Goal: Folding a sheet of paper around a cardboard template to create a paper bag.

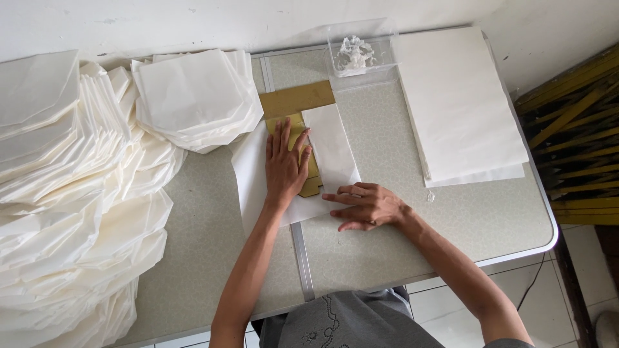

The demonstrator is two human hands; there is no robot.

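My left hand (284, 164) lies flat, fingers spread, on a gold-brown cardboard template (295, 100) that rests on a white paper sheet (248, 174) in the middle of the table. The sheet's right side is folded over the template as a white flap (332, 148). My right hand (366, 205) presses down on the sheet's near edge, just right of the left hand, fingers pointing left. Neither hand grips anything.
A flat stack of white sheets (459, 103) lies at the right. A clear plastic box (361, 55) with a white lump stands at the back. Piles of folded white paper bags (193, 96) and more paper bags (64, 206) cover the left. The grey table's front edge (516, 254) is near.
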